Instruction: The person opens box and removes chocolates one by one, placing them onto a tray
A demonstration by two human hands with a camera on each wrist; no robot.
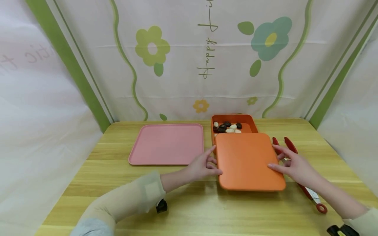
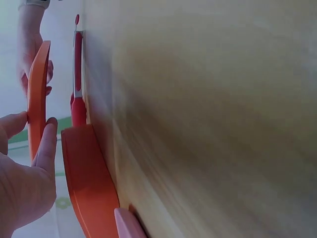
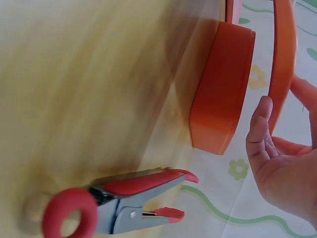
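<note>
A flat orange lid [image 1: 249, 162] with rounded corners is raised above the table, tilted, in front of and partly over an orange box [image 1: 254, 126]. My left hand [image 1: 202, 165] pinches its left edge, and my right hand [image 1: 296, 165] grips the edge opposite. The left wrist view has the thumb and fingers of the left hand [image 2: 29, 183] on either side of the lid [image 2: 36, 99]. Black and white pebble-like pieces [image 1: 227, 126] lie in the box; the lid hides its near part. From the right wrist, the box wall [image 3: 223, 89] shows below and apart from the lid.
On the left lies a pink tray [image 1: 168, 144], close to the box. Red-and-silver tongs [image 1: 310, 193] rest on the wooden table [image 1: 192, 209] at the right, partly behind my right hand. A flower-printed curtain [image 1: 177, 85] hangs along the table's back edge.
</note>
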